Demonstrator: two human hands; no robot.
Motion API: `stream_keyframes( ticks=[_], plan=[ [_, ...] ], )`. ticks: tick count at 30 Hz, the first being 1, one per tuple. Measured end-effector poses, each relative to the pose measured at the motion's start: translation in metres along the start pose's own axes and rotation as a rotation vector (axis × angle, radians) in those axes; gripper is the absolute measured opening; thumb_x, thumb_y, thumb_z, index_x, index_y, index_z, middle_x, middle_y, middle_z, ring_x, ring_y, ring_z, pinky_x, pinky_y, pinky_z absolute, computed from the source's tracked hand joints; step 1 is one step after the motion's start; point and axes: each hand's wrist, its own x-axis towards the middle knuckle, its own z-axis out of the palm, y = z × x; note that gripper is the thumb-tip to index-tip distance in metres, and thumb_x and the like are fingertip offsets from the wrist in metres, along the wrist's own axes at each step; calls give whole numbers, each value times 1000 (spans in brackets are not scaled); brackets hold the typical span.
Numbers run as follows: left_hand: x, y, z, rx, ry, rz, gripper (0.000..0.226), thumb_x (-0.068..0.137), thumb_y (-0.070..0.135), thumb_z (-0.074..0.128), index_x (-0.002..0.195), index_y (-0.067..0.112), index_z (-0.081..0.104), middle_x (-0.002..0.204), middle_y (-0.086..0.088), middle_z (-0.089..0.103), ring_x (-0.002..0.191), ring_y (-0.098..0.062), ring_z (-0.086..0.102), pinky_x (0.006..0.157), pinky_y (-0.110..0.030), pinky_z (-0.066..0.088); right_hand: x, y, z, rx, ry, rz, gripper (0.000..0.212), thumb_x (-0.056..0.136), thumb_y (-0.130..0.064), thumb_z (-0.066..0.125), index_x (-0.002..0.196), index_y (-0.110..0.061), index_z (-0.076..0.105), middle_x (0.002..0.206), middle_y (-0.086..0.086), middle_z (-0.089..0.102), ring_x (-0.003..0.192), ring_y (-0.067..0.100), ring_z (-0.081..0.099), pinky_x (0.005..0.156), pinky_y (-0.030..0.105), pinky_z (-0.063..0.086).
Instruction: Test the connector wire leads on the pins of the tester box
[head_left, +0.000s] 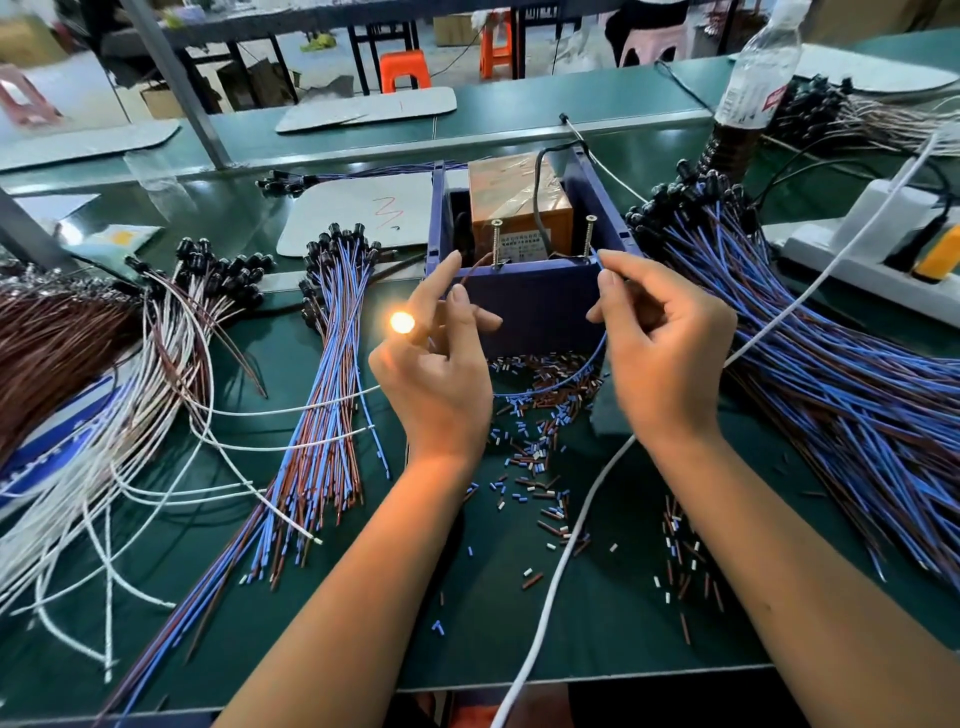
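Green bench (363, 597): both hands (441, 364) (660, 343) pinch leads (571, 376) against tester box (535, 306) pins (496, 241).

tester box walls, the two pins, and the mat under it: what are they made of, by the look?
Tester box: looks like moulded plastic, matte dark blue, with thin uniform walls and ribbed corner posts.
Pins: left pin and right pin look like bare metal screws, pale and shiny, with visible threads and flat heads.
Mat: probably rubber or vinyl sheet, dark green with a soft sheen; the exact material is unclear.
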Motion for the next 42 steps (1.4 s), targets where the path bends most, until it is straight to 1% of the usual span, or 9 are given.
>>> stream_keyframes(
  ticks=[7,12,16,21,25,30,35,38,42],
  plan=[
    [-1,2,0,-45,-17,-11,25,104,14,55,121,11,72,72,2,74,71,-14,72,73,-26,54,-1,0,0,8,-39,8,22,103,-16,63,118,-7,77,77,-6,73,65,2,67,67,18,51],
    [0,2,-1,-13,-12,-23,24,104,15,55,120,12,73,72,4,75,64,-15,69,64,-32,54,0,1,-1,8,-13,29,23,104,-17,62,119,-8,76,77,-1,74,58,1,64,61,27,52],
    [0,3,-1,-12,-38,-3,25,104,13,56,120,8,73,73,3,75,70,-12,71,74,-13,48,1,2,-3,-1,7,55,22,104,-19,62,118,-10,77,76,-3,74,58,4,65,62,33,57],
    [0,4,-1,-22,-45,-14,25,104,15,56,119,9,74,73,4,75,70,-12,71,75,-13,47,1,4,-2,6,6,48,22,104,-19,62,118,-11,77,75,-5,73,57,3,65,61,31,56],
    [0,4,-1,1,-24,-13,26,104,21,55,118,11,75,73,8,74,64,-10,68,64,-22,51,1,4,-2,-16,-13,6,22,104,-17,63,118,-9,77,76,-3,73,58,2,64,61,26,53],
    [-1,3,-2,-7,-27,-36,27,103,22,55,118,11,74,73,7,75,64,-13,69,65,-31,54,1,4,-2,-13,-21,20,22,104,-18,62,119,-8,77,76,-2,73,58,2,64,61,28,54],
    [-1,11,-5,-69,3,-11,23,104,11,55,116,6,73,72,0,73,68,-16,71,72,-22,51,1,5,-7,30,41,76,22,103,-17,62,119,-8,74,75,-2,73,55,9,65,56,34,55],
    [-1,23,-1,-135,23,8,21,103,6,55,113,3,73,70,1,72,67,-14,70,75,-20,50,0,2,-11,36,83,96,20,103,-15,62,118,-8,72,74,-1,73,52,16,64,52,36,53],
    [-6,61,33,-253,-24,-89,18,101,3,56,105,5,73,61,7,69,61,-5,66,72,-14,48,4,-1,-39,27,143,94,17,102,-18,63,115,-14,74,74,-3,73,55,13,65,55,29,51]
  ],
)
